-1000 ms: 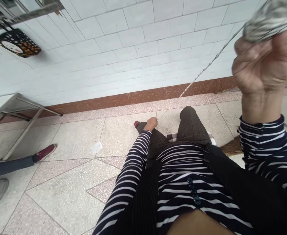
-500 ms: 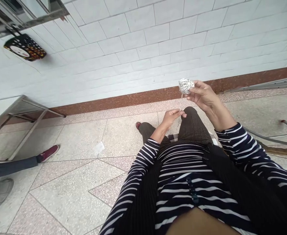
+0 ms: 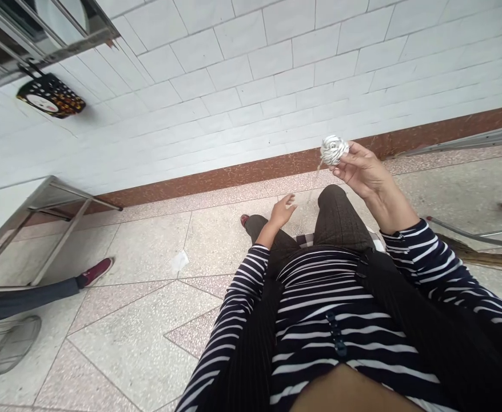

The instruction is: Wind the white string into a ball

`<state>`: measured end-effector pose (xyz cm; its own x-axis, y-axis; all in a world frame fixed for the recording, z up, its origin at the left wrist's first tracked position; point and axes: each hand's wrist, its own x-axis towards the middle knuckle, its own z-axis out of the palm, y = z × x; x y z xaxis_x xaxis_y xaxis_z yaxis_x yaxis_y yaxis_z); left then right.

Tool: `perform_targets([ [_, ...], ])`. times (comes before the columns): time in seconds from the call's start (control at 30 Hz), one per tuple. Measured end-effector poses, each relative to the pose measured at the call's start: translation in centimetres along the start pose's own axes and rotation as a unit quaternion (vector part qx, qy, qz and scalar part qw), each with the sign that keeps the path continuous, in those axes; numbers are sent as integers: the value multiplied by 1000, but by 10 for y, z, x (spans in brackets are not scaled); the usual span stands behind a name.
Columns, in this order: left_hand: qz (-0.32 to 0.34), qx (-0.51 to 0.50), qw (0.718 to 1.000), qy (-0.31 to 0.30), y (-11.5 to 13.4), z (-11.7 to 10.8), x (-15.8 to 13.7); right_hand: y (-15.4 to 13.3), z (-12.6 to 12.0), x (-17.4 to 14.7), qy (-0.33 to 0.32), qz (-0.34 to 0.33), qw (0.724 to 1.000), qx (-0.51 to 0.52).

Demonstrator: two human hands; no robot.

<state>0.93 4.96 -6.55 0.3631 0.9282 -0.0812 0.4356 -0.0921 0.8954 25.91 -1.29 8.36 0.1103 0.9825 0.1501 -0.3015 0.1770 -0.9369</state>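
Note:
Between the thumb and fingers of my right hand is a round white rosette with dark streaks, coiled from cord or twisted strips. A thin strand hangs from its lower left side and fades out of sight lower down. My left hand is lower and to the left, above my left knee, fingers apart and holding nothing. It does not touch the rosette or the strand.
A patterned bag hangs from the window bars. At left are a metal-legged table, a person's leg with a red shoe and a round wire stand. White paper lies on the floor. Metal legs stand at right.
My left hand has let go of the strand and moved left, its fingers spreading. The rosette and my right hand sit slightly farther right in view, and the strand hangs loose.

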Motion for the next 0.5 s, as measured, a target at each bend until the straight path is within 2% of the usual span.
perform_targets([
  [0.1,113,-171,978,-28,40,14,11,6,12,-4,-11,27,1000,-1],
  [0.17,138,-230,963,-37,64,23,10,9,21,-7,-17,31,999,-16],
  [0.23,132,-241,961,-30,79,30,4,11,26,-9,-22,27,999,-35],
  [0.33,112,-231,966,-37,79,34,-15,16,22,-7,2,5,999,-52],
  [0.5,62,-163,980,-97,53,24,-49,40,0,6,111,-60,989,-81],
])
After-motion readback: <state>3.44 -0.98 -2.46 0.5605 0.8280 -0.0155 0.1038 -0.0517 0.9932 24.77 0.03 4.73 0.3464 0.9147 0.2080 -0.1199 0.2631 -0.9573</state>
